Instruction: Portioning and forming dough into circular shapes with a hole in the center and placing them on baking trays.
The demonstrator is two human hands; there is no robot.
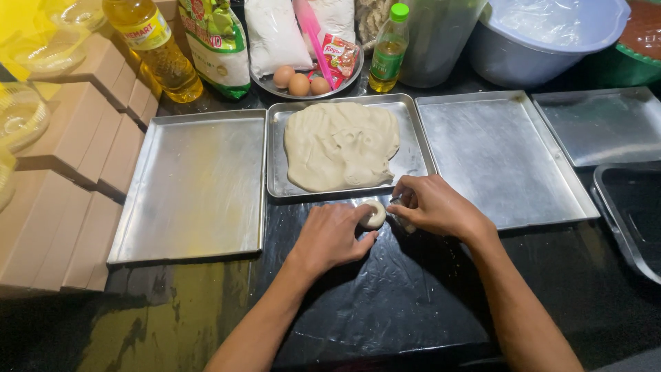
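A dark counter (385, 303) covered with shiny black plastic sheeting fills the view from above, crowded with baking things along its far side. Both forearms enter from the bottom edge, cut off above the elbows.

The left hand (330, 238) lies palm down on the sheeting, its fingers curled around a small pale dough ball (375, 215) at the thumb side. Only part of the ball shows; the rest is hidden behind the fingers, so its full shape is hard to tell. The right hand (434, 207) sits just beside it, fingers bent and pinched narrow at the ball's right side; whatever it pinches is too small to make out.

Directly beyond the hands, a metal tray (413, 155) holds a large flattened dough mass (341, 145), roughly round, slightly longer front to back. The ball lies just in front of this tray's near rim. An empty tray (193, 186) sits to the left and another empty tray (496, 155) to the right, their edges nearly touching the middle one.

Farther back stand a yellow oil bottle (155, 45), a plate with three eggs (299, 81), a small green-capped bottle (389, 52) and a covered basin (544, 34), cut off at the top. Brown boxes (76, 172) line the left edge.

Open sheeting lies between the arms and the near edge.
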